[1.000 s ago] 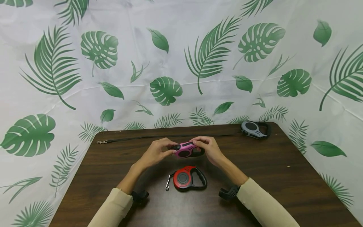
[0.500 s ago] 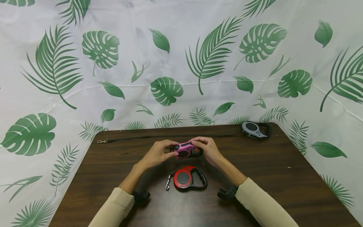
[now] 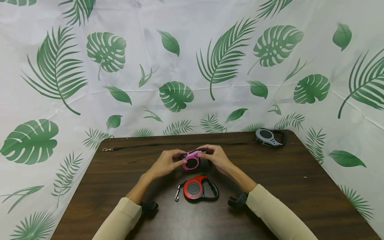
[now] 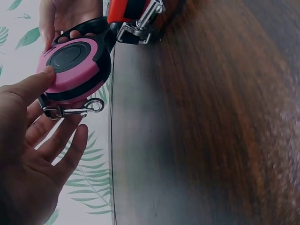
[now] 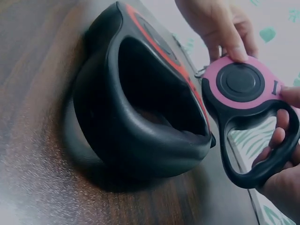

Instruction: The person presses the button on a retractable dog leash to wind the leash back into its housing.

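Both hands hold a pink and black retractable dog leash (image 3: 191,163) above the table, behind a red one. With thumb on its round face and fingers behind, my left hand (image 3: 164,164) pinches the body, as the left wrist view shows. A metal clip (image 4: 77,111) hangs at that end, near the left fingers. My right hand (image 3: 220,160) grips the black handle loop (image 5: 227,154); some fingers pass through it and the thumb touches the pink casing. The red retractable leash (image 3: 192,189) lies nearer me on the table, its clip (image 3: 177,197) to its left.
A grey retractable leash (image 3: 265,136) lies at the table's back right corner. A black strap (image 3: 180,144) stretches along the back edge to a metal clip (image 3: 107,149) at the left. Behind the wooden table (image 3: 288,193) hangs a leaf-patterned cloth (image 3: 222,113).
The pink leash has turned, so more of its round face shows in the head view. My right hand has shifted slightly left, its thumb now farther over the casing. The left hand has barely moved.
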Tool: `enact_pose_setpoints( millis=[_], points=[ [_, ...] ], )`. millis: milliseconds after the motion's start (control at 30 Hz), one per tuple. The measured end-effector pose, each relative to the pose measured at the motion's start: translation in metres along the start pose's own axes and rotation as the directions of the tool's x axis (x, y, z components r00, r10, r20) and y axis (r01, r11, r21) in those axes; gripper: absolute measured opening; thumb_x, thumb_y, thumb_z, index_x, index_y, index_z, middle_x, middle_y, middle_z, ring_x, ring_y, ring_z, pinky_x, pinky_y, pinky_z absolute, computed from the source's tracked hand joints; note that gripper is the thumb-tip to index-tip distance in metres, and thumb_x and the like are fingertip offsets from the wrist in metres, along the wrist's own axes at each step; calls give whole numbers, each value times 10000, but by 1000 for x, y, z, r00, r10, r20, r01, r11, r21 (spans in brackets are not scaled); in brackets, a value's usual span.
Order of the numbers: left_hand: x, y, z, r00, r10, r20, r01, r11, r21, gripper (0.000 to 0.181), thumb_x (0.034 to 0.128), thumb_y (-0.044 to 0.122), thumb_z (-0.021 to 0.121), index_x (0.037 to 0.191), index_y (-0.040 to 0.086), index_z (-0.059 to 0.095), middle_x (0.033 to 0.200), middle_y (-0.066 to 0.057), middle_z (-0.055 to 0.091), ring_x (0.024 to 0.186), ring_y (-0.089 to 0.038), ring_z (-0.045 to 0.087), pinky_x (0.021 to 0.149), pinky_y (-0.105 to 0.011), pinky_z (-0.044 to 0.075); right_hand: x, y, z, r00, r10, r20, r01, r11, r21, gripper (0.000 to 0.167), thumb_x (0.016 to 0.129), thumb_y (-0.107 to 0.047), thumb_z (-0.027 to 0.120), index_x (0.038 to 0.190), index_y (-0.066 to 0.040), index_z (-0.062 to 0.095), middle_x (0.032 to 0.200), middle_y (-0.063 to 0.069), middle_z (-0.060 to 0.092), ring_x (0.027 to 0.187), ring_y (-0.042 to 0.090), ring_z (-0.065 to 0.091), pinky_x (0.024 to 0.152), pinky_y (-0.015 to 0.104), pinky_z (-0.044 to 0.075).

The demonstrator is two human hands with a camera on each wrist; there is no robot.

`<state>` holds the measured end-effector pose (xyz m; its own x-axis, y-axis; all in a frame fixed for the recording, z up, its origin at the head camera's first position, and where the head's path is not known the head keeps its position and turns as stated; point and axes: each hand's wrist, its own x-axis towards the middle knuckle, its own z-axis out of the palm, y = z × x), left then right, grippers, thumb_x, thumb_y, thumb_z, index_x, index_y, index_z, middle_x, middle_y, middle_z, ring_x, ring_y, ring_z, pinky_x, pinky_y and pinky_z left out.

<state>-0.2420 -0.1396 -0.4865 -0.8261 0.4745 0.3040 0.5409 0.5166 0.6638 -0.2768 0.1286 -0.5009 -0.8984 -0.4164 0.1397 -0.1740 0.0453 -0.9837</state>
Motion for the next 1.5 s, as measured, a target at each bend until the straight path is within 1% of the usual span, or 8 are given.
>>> enact_pose_setpoints(
  millis=[267, 400, 533, 667, 800, 967, 1300, 1500],
  points=[
    [1, -9, 0, 997, -75, 25, 75, 997, -2, 322, 997, 181, 766, 1282, 37, 721, 1064, -58, 770, 810, -107, 623, 733, -255, 512, 10, 5, 3, 1000, 12, -9, -13, 997, -70, 377, 907, -48, 832, 1259, 31, 722, 1054, 79, 739, 955, 207, 634, 784, 239, 542],
    [2, -12, -1, 994, -102, 29, 102, 995, -3, 313, 999, 176, 761, 1270, 23, 726, 1075, -86, 772, 843, -159, 650, 772, -335, 559, 14, 6, 3, 1000, 8, -6, -9, 994, -106, 412, 897, -23, 829, 1284, 40, 704, 1085, 132, 740, 964, 204, 629, 784, 234, 532],
    [4, -14, -1, 992, -126, 17, 126, 992, -4, 302, 995, 172, 761, 1243, 2, 732, 1074, -120, 775, 934, -210, 708, 846, -437, 596, 19, 8, 4, 1000, -1, -14, -2, 984, -180, 464, 875, -49, 855, 1307, 18, 699, 1131, 156, 737, 1010, 226, 636, 833, 253, 515],
    [6, -17, 0, 986, -165, 4, 165, 986, 1, 310, 987, 168, 766, 1242, -4, 730, 1031, -113, 769, 891, -178, 683, 806, -376, 569, 23, 10, 7, 999, -13, -37, 3, 964, -265, 527, 857, -71, 874, 1342, 6, 681, 1155, 160, 736, 1065, 281, 646, 892, 315, 501],
    [7, -17, 1, 981, -192, 6, 192, 981, -7, 327, 988, 160, 761, 1268, -6, 716, 1061, -127, 767, 905, -192, 673, 822, -376, 554, 25, 12, 10, 999, -5, -48, -11, 944, -329, 555, 863, -106, 876, 1366, -6, 663, 1217, 169, 730, 1147, 327, 657, 991, 427, 509],
    [6, -21, 3, 984, -176, 33, 176, 984, 13, 367, 986, 150, 752, 1300, -24, 678, 1137, -163, 763, 1005, -267, 704, 900, -457, 561, 25, 13, 10, 997, 24, -73, -51, 921, -387, 549, 866, -167, 885, 1355, -28, 677, 1302, 161, 715, 1246, 343, 641, 1093, 522, 475],
    [3, -24, 6, 989, -135, 57, 135, 991, 10, 366, 988, 148, 756, 1287, -48, 679, 1205, -202, 746, 1152, -372, 691, 1006, -552, 528, 27, 18, 9, 996, 50, -69, -79, 858, -508, 534, 900, -248, 871, 1366, -66, 686, 1332, 158, 710, 1226, 337, 653, 1034, 511, 530],
    [2, -23, 6, 987, -142, 72, 142, 990, 10, 366, 1003, 156, 742, 1298, -50, 677, 1227, -208, 736, 1164, -371, 683, 1011, -553, 527, 26, 19, 9, 996, 36, -77, -72, 831, -552, 525, 897, -285, 872, 1345, -69, 704, 1293, 137, 733, 1197, 318, 675, 1010, 495, 550]
  ],
)
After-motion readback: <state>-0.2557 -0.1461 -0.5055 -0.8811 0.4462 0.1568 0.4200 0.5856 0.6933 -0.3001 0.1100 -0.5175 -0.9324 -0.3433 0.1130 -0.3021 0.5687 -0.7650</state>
